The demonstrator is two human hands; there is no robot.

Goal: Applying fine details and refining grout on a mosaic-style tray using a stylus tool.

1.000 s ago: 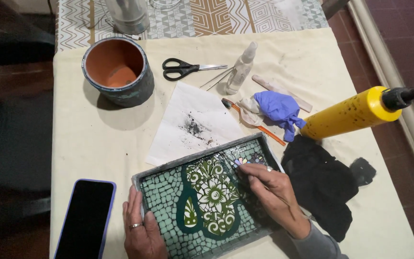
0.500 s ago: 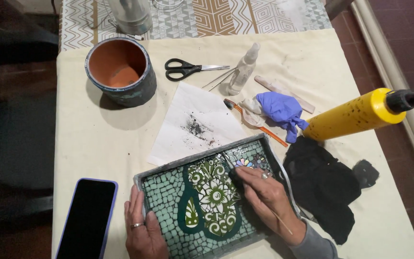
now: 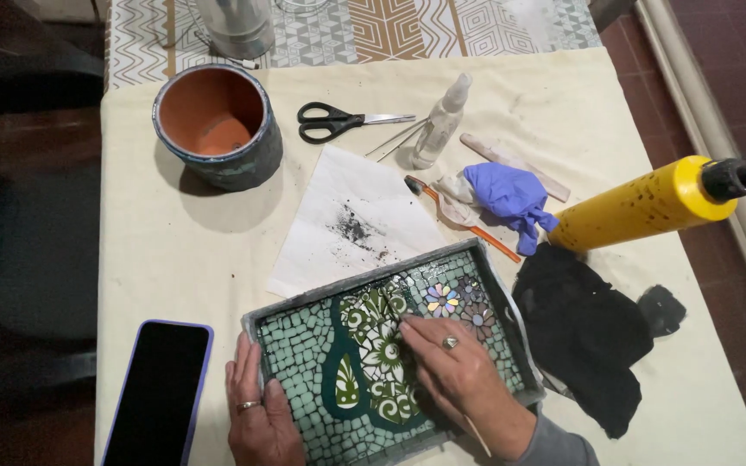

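A rectangular mosaic tray [image 3: 304, 341] with pale green tiles, a dark green hand-shaped motif and small iridescent flowers lies at the near edge of the table. My left hand [image 3: 259, 416], with a ring, rests flat against the tray's near left corner. My right hand [image 3: 458, 373], also ringed, lies on the mosaic with its fingers pressed on the middle of the motif. A thin stick shows under its wrist; I cannot tell whether the hand grips it.
A purple-cased phone [image 3: 159, 393] lies left of the tray. Behind are smudged white paper [image 3: 351, 220], a clay pot [image 3: 218, 125], black scissors [image 3: 338, 121], a small spray bottle [image 3: 440, 121], a blue glove [image 3: 511, 197], a yellow tube [image 3: 641, 204] and black cloth [image 3: 589, 332].
My right hand has slid from the tray's far right corner leftward and down onto the middle of the mosaic. My left hand has stayed at the tray's near left corner.
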